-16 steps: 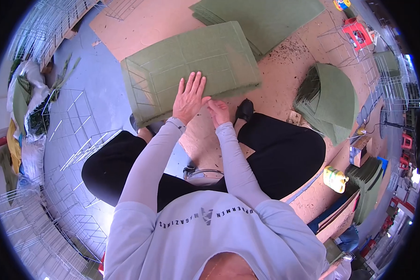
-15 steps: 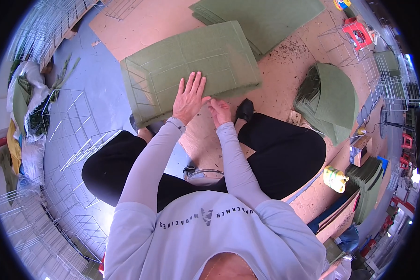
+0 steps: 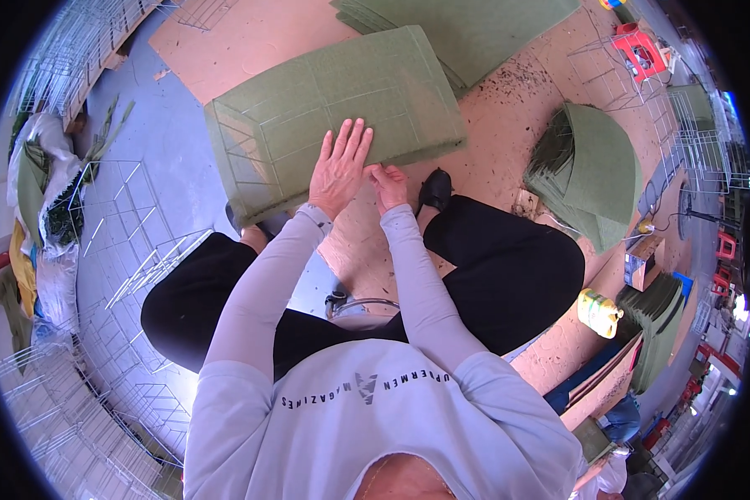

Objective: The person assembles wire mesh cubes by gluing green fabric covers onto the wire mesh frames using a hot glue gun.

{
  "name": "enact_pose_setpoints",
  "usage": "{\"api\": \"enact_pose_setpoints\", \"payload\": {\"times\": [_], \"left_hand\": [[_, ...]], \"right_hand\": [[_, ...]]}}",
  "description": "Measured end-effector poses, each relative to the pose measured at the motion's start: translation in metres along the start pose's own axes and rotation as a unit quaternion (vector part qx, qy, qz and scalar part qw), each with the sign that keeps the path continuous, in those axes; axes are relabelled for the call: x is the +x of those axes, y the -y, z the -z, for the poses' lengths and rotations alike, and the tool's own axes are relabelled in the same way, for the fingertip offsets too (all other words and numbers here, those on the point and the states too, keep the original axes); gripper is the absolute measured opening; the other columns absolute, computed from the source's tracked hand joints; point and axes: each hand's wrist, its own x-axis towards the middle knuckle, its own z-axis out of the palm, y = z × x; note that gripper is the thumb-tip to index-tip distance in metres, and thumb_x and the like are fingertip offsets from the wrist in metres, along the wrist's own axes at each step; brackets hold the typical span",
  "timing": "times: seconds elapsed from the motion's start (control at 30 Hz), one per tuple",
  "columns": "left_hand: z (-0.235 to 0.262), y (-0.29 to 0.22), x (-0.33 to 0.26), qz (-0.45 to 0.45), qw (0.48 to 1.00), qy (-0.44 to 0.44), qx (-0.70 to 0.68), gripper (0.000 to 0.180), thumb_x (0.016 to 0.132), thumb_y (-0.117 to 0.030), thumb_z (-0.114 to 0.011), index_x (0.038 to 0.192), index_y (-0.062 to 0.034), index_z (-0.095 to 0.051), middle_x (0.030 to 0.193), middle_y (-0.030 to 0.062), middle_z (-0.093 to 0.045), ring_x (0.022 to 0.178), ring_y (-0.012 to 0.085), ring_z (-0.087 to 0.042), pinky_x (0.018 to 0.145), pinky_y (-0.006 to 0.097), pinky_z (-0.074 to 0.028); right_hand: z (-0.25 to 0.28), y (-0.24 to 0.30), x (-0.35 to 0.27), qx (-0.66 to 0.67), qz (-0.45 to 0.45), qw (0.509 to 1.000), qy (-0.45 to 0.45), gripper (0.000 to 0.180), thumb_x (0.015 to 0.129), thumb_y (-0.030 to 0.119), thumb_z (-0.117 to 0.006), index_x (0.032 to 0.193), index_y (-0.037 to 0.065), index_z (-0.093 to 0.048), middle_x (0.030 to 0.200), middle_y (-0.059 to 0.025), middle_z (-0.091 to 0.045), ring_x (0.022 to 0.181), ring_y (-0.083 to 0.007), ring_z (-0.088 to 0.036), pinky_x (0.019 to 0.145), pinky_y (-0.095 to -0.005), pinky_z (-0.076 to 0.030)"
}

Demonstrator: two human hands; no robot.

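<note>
In front of me a wire frame wrapped in thin green mesh fabric (image 3: 325, 92) rests tilted, its wires showing through the cloth. My left hand (image 3: 340, 171) lies flat on the fabric near its near edge, fingers stretched out and pointing away from me. Close beside its thumb, my right hand (image 3: 388, 185) is closed in a pinch at that same near edge. Whatever sits between the right fingertips is too small to make out.
Flat green sheets (image 3: 475, 33) lie behind the covered frame. A folded green stack (image 3: 587, 171) sits on the right, near a yellow bottle (image 3: 598, 313) and a red stool (image 3: 639, 52). Bare wire frames (image 3: 129, 208) and a white sack (image 3: 54, 183) stand on the left.
The covered frame has shifted slightly away and to the left in view. My left hand stays flat on it, and my right fingers have drawn a little closer together.
</note>
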Motion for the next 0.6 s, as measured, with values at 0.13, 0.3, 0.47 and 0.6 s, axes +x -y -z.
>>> {"api": "enact_pose_setpoints", "payload": {"times": [0.13,0.3,0.47,0.6], "left_hand": [[-0.001,-0.002,0.002,-0.015,0.999,0.02,0.047,0.067,0.087,-0.046,-0.048,0.141,-0.0101,-0.033,0.149,0.0093,-0.027,0.138,0.026,-0.023,0.111,0.047,-0.023],[0.0,-0.002,-0.002,-0.01,0.998,0.027,0.056,0.068,0.087,-0.047,-0.048,0.141,-0.0105,-0.032,0.15,0.0089,-0.025,0.139,0.0259,-0.022,0.111,0.047,-0.023],[0.004,-0.003,-0.001,-0.001,0.999,0.023,-0.032,0.071,0.086,-0.049,-0.047,0.142,-0.0086,-0.031,0.15,0.0085,-0.024,0.139,0.0249,-0.02,0.111,0.049,-0.021],[0.004,-0.006,0.003,-0.005,1.0,0.022,-0.003,0.071,0.087,-0.05,-0.046,0.142,-0.0079,-0.03,0.15,0.0082,-0.024,0.139,0.0248,-0.02,0.111,0.049,-0.021]], "right_hand": [[0.001,0.003,-0.003,0.007,-0.018,1.0,0.011,0.015,0.082,0.006,-0.068,0.071,0.011,-0.059,0.079,-0.0028,-0.066,0.073,-0.0133,-0.059,0.068,-0.029,-0.044],[0.007,-0.006,-0.008,0.016,-0.048,0.999,0.019,0.015,0.083,0.008,-0.068,0.072,0.012,-0.059,0.083,-0.0025,-0.066,0.074,-0.0123,-0.059,0.067,-0.0285,-0.044],[0.01,-0.015,-0.001,-0.016,0.016,0.999,0.032,0.004,0.085,0.007,-0.064,0.082,0.009,-0.063,0.084,-0.0014,-0.066,0.075,-0.0097,-0.059,0.069,-0.0265,-0.045],[0.009,-0.014,0.007,-0.052,0.026,0.998,0.036,0.002,0.085,0.007,-0.062,0.084,0.008,-0.064,0.082,0.0006,-0.065,0.075,-0.0086,-0.058,0.07,-0.0263,-0.046]]}}
